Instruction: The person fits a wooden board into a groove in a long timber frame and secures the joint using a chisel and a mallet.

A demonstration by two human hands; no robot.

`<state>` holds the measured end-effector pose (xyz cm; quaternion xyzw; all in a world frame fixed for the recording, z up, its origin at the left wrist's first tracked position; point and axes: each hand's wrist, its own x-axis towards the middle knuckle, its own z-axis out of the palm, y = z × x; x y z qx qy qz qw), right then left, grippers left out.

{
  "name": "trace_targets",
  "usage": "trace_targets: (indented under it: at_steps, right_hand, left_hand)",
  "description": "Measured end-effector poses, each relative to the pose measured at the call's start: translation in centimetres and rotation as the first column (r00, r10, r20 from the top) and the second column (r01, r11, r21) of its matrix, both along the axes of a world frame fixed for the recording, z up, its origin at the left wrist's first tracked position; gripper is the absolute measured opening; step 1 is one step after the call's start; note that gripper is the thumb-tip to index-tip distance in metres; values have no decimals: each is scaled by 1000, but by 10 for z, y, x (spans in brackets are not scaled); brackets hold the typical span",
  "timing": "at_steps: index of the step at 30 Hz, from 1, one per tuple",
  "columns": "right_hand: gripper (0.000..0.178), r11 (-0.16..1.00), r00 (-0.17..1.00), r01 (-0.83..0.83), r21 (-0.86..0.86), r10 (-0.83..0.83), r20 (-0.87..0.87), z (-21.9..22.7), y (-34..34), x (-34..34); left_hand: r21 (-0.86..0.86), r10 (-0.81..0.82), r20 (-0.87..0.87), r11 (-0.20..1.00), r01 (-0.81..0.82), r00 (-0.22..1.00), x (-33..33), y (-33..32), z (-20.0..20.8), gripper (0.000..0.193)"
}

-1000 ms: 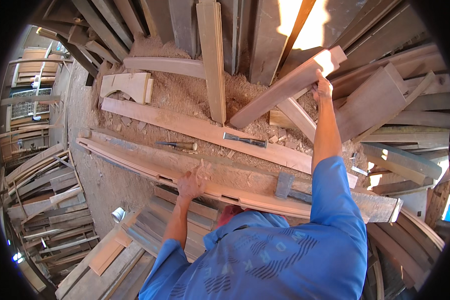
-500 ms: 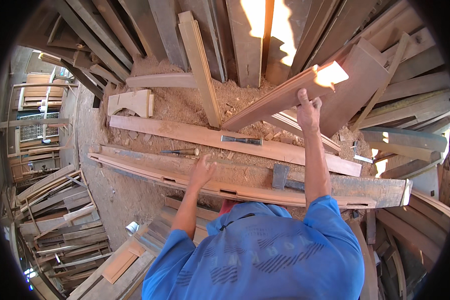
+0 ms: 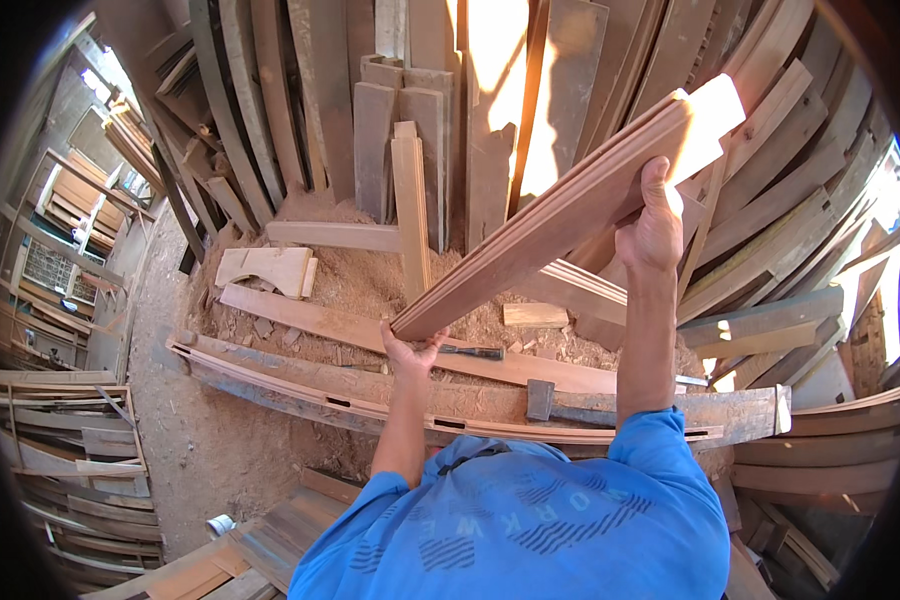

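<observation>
1. Board (image 3: 560,220): reddish-brown wood, smooth flat face, long lines of moulding along one edge, stepped far end glaring in sunlight. Held up in the air on a slant, low end at left, high end at right, above the sawdust.
2. Right hand (image 3: 653,228): clamped on the upper part of the board, thumb upright on the near face, other fingers mostly hidden behind. Arm reaches well forward, nearly straight from where I stand.
3. Left hand (image 3: 410,348): cupped around the low end, fingers at the edge, thumb out to the right. Forearm angled forward, lower than the other.
4. Chisel (image 3: 482,352): dark handle, just beside the left hand, lying over a pale flat plank (image 3: 560,376).
5. Slotted rail (image 3: 385,411): long, grooved, dark rectangular slots, along the rough beam (image 3: 730,412). Blocky dark tool head (image 3: 540,400) there too.
6. Shavings (image 3: 340,270): loose, crumbly, tan, around a curve-cut block (image 3: 262,268).
</observation>
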<state>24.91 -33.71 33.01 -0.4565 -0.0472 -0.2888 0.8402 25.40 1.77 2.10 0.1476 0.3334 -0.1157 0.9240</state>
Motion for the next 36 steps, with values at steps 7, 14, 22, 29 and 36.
trace_targets:
  at_steps: [7,14,22,29,36]
  right_hand:
    - [44,995,978,-18,-103,39,203,36,48,-14]
    - [49,977,967,-194,91,174,187,53,82,-17]
    - [40,896,931,-313,-315,355,85,84,94,-23]
    - [59,856,878,-404,-323,462,125,65,144,-36]
    - [63,789,937,-169,-590,314,151,96,224,-61]
  left_hand:
    - [993,-321,91,101,-61,943,-40,48,37,109]
    - [878,-743,190,-164,-450,642,-78,48,39,92]
    - [941,-786,334,311,-133,521,-101,83,128,49]
    - [928,-808,86,-147,-341,582,-108,117,151,54]
    - [857,-646,516,381,-347,563,-104,99,185,53]
